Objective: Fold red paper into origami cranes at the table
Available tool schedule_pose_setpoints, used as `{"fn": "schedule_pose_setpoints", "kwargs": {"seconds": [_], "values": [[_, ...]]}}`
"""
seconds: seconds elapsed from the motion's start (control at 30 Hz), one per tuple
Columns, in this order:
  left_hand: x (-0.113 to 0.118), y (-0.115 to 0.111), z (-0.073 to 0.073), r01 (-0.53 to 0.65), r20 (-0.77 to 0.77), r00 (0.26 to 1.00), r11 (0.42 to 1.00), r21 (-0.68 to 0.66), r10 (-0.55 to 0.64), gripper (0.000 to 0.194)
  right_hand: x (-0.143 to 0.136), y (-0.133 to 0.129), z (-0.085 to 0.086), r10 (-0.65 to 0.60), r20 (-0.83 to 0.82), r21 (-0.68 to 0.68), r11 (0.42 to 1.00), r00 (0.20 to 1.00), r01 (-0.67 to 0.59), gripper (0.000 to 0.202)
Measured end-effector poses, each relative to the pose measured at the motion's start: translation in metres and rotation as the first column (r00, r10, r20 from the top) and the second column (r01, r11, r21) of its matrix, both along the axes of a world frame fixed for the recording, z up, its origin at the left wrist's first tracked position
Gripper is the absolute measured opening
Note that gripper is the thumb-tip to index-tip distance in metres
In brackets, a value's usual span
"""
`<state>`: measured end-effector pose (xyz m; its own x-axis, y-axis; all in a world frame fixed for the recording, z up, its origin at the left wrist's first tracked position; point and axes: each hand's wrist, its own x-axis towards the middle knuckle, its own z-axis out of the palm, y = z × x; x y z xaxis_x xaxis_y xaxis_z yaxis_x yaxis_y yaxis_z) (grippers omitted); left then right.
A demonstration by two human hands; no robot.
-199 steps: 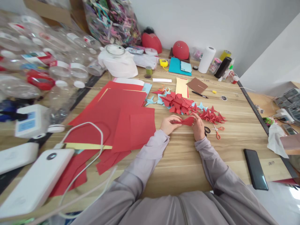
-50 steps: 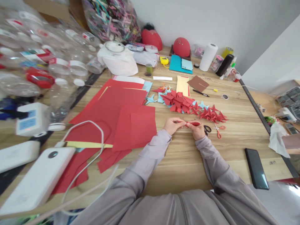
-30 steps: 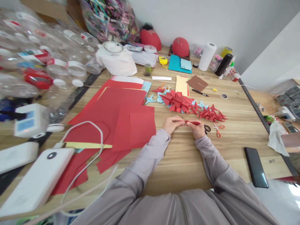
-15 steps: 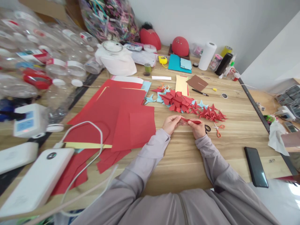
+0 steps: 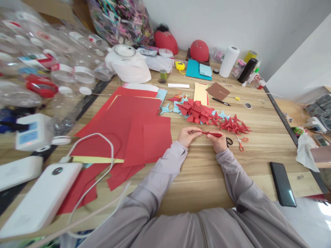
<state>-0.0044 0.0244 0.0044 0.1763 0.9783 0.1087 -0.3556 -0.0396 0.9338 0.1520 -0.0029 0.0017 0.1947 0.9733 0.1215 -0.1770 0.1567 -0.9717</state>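
A narrow folded piece of red paper (image 5: 212, 134) stretches between my two hands above the wooden table. My left hand (image 5: 188, 136) pinches its left end between thumb and fingers. The right end is gripped by my right hand (image 5: 217, 142), thumb on top. Just beyond my fingers lies a heap of red folded paper pieces (image 5: 198, 112), with light blue ones (image 5: 166, 109) among and beside them. Close to my right hand are black scissor handles (image 5: 229, 141), partly hidden by it, and small orange-handled scissors (image 5: 241, 143).
Red paper sheets (image 5: 111, 127) cover the left of the table, near a white power bank (image 5: 41, 199) with a looping cable. Plastic bottles (image 5: 62, 75) crowd the far left. A phone (image 5: 282, 184) lies right. Another person's forearm (image 5: 321, 155) shows at the right edge, by a white cloth.
My left hand has shifted slightly, and the folded red paper now looks straighter and flatter between my fingers. My right hand stays nearly in place.
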Motion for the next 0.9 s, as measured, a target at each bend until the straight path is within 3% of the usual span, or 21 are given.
{"fn": "schedule_pose_setpoints", "kwargs": {"seconds": [0.1, 0.23, 0.33, 0.53, 0.9], "values": [[-0.002, 0.000, 0.002, -0.009, -0.022, 1.000, 1.000, 0.027, 0.010, 0.019, 0.000, 0.000, 0.001, 0.006, 0.045, 0.020, 1.000, 0.999, -0.007, 0.018], [-0.001, -0.001, 0.005, 0.063, -0.067, 0.996, 0.997, 0.046, -0.060, 0.026, 0.000, 0.000, 0.002, 0.047, 0.078, 0.075, 0.996, 0.996, -0.053, 0.016], [0.000, -0.003, 0.008, 0.080, -0.128, 0.990, 0.990, 0.113, -0.065, 0.019, 0.000, -0.001, 0.002, 0.077, 0.080, 0.089, 0.992, 0.994, -0.084, 0.015], [0.000, -0.004, 0.010, 0.045, -0.192, 0.981, 0.986, 0.162, -0.014, 0.013, -0.001, -0.002, -0.001, 0.074, 0.049, -0.033, 0.997, 0.996, -0.073, 0.021], [0.002, -0.006, 0.013, 0.017, -0.215, 0.977, 0.990, 0.138, 0.013, 0.017, -0.004, -0.002, 0.003, 0.065, 0.067, -0.084, 0.995, 0.996, -0.059, 0.025]]}}
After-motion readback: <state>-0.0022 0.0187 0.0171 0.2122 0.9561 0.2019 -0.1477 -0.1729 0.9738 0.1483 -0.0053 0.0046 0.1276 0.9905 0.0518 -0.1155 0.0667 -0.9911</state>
